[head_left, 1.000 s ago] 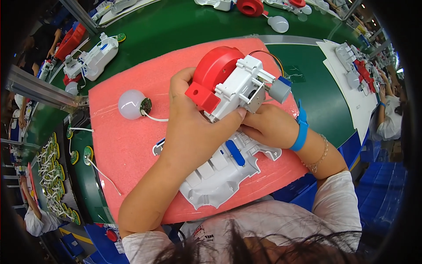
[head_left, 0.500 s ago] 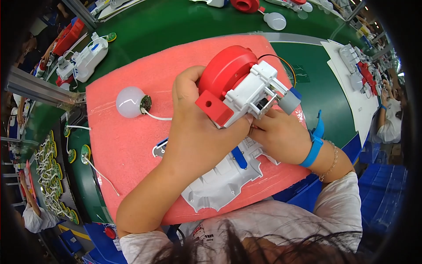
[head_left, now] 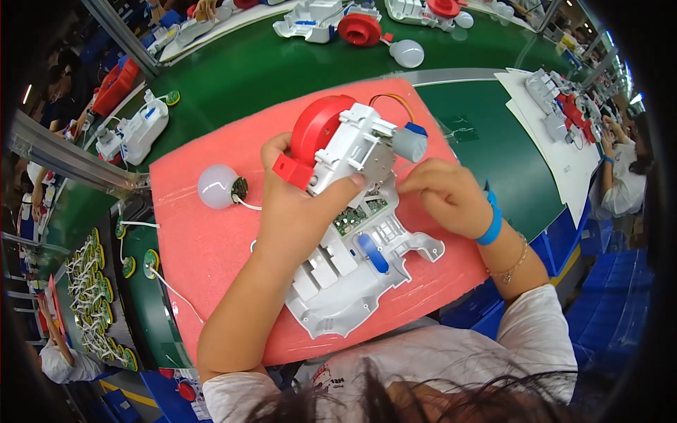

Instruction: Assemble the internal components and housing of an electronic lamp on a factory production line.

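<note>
My left hand (head_left: 300,218) is closed round a motor gearbox assembly: a white gearbox (head_left: 347,151) with a grey cylindrical motor (head_left: 410,144), joined to a red round housing (head_left: 317,127). It is held tilted above a white plastic shell half (head_left: 338,296) that lies inside up on the pink foam mat. A green circuit board (head_left: 350,220) and a blue oblong piece (head_left: 373,252) sit in the shell. My right hand (head_left: 451,197) is just right of the assembly, apart from it, with its index finger stretched out and other fingers loosely bent. Nothing shows in it.
Left of my hand, a round white lamp bulb (head_left: 217,187) with a wire lies on the pink foam mat (head_left: 176,247). Many small wired green boards (head_left: 92,296) sit at the left. Beyond the mat, similar assemblies (head_left: 310,21) stand on the green table. Co-workers are at both sides.
My right hand has come away from the assembly, moving right. My left hand has tilted the assembly and shifted it left, uncovering the shell's circuit board. The whole view has shifted slightly.
</note>
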Demonstrator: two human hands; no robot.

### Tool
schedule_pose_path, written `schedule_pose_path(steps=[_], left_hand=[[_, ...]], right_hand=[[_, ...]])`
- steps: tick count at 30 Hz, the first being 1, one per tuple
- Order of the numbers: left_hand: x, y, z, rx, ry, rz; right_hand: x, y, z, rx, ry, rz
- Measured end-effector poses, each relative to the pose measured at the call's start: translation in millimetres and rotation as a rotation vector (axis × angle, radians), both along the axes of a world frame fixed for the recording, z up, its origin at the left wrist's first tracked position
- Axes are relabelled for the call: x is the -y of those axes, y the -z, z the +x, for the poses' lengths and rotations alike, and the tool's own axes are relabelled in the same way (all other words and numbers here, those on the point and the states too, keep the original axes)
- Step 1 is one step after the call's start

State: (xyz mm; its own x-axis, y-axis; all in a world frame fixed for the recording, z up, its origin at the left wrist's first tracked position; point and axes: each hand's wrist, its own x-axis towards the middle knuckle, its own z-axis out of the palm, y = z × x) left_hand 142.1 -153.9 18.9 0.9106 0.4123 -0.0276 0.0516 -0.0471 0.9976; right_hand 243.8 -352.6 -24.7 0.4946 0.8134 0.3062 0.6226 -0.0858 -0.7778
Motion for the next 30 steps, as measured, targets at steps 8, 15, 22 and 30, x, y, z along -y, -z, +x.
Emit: schedule_pose_path(steps=[8,15,22,30], left_hand=[[4.2,-1.2,3.4,0.060,-0.049,-0.072],[1.7,-8.0,1.0,-0.004,-0.080,-0.243],[4.4,-5.5,1.2,0.056,-0.061,-0.210],[1.8,-5.2,1.5,0.002,-0.118,-0.161]], right_hand=[[-16.5,-14.5,-3.7,-0.111,0.185,-0.155],[-14.2,-9.4,-0.5,-0.185,0.247,-0.022],[-25.9,-28.3,-12.5,-0.103,0.279,-0.176],[-14.6,-19.9,-5.7,-0.591,-0.118,-0.015]])
